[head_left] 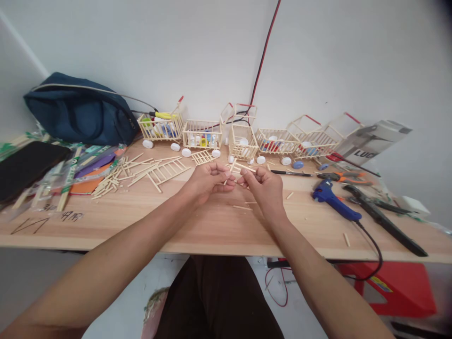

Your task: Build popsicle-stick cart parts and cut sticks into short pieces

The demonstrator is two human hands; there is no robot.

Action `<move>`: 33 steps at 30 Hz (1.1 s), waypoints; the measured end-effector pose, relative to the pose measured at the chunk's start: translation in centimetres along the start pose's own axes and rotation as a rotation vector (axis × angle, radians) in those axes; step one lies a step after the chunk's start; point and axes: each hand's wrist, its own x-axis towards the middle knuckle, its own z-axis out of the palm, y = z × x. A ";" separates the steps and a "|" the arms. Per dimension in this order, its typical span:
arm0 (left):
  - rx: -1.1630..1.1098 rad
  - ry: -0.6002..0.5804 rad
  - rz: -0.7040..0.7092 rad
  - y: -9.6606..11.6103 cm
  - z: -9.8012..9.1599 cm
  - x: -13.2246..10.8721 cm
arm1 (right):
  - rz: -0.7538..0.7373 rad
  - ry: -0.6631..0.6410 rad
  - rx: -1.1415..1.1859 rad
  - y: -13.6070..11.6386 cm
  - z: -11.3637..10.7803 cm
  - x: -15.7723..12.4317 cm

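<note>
Above the middle of the table, my left hand (208,181) pinches a thin wooden stick (233,165) that slants upward from its fingertips. Close beside it, my right hand (266,190) is closed on another pale wooden stick (245,167). The two sticks come near each other between the hands; whether they are joined I cannot tell. Behind my hands stands a miniature stick-built shopping cart (243,141) with white wheels and a red handle. A small ladder-shaped stick frame (203,157) lies just beyond my left hand, and a larger stick frame (167,174) rests to its left.
Several more miniature carts (160,129) line the wall. Loose sticks (109,181), a dark phone (30,167) and a blue bag (81,110) occupy the left. On the right lie a blue glue gun (335,200), orange-handled pliers (348,178) and a long black tool (384,221).
</note>
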 end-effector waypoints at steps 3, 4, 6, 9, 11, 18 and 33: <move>-0.015 0.015 0.012 0.3 -0.1 0.0 | 0.015 0.003 0.015 0.0 -0.2 0.0; -0.021 0.019 0.014 0.3 -0.2 0.1 | 0.014 0.003 0.020 0.0 -0.3 0.0; -0.031 0.025 0.015 0.4 -0.2 0.1 | 0.008 0.009 0.031 -0.1 -0.4 -0.1; -0.035 0.023 0.015 0.5 -0.3 0.2 | -0.005 0.007 0.040 -0.2 -0.5 -0.1; -0.031 0.024 0.012 0.6 -0.3 0.1 | -0.012 0.002 0.042 -0.2 -0.5 -0.1; -0.016 0.016 -0.003 0.6 -0.2 0.0 | -0.011 -0.010 0.034 0.2 -0.4 -0.1; 0.014 0.002 0.015 0.3 -0.4 0.1 | 0.000 -0.020 0.040 0.1 -0.4 -0.1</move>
